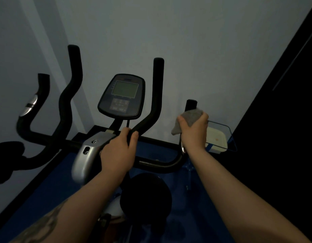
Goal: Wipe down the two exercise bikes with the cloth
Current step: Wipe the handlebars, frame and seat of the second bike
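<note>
An exercise bike stands right in front of me, its console [121,96] with a grey screen at the centre. My left hand [119,151] grips the black handlebar [148,118] where the inner right bar rises beside the silver stem cover [88,151]. My right hand [193,130] holds a grey cloth [191,116] wrapped round the outer right handle grip [191,104], whose black tip shows above the cloth. Part of another dark shape [6,158] sits at the far left; I cannot tell what it is.
A pale wall is close behind the bike. A glass-topped small table [222,135] with something pale under it stands at the right, beside a dark panel [283,102]. The floor [46,190] is blue. The black saddle [146,195] is below my arms.
</note>
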A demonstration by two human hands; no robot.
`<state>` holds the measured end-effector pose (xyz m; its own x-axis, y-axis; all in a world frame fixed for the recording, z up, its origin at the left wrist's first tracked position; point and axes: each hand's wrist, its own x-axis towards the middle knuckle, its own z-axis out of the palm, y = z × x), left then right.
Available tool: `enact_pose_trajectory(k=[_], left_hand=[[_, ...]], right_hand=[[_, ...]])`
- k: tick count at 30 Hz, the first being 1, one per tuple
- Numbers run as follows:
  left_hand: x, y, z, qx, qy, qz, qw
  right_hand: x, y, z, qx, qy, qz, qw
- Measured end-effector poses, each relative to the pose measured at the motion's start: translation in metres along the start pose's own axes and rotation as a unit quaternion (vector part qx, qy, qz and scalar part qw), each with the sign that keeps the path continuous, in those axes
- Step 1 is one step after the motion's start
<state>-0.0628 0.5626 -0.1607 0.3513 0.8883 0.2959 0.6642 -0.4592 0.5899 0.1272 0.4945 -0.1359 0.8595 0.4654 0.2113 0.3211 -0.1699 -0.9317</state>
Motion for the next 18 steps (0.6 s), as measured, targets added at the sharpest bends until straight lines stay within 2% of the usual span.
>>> enact_pose_trajectory(k=[5,9,12,18], left_hand=[[0.0,0.0,0.0,-0.003,0.0,-0.001,1.0],[0.0,0.0,0.0,-0.004,0.005,-0.003,1.0],[-0.001,-0.001,0.0,-0.008,0.006,-0.002,1.0],[0.001,-0.001,0.001,-0.008,-0.001,-0.002,1.0]], right_hand=[[0.001,0.006,-0.006,-0.066,-0.013,-0.024,0.997],[0.026,-0.013,-0.001,-0.044,-0.01,-0.018,0.999],[0.012,-0.005,0.002,0.003,0.003,-0.003,1.0],[-0.003,0.01,-0.006,-0.056,-0.017,-0.024,0.998]])
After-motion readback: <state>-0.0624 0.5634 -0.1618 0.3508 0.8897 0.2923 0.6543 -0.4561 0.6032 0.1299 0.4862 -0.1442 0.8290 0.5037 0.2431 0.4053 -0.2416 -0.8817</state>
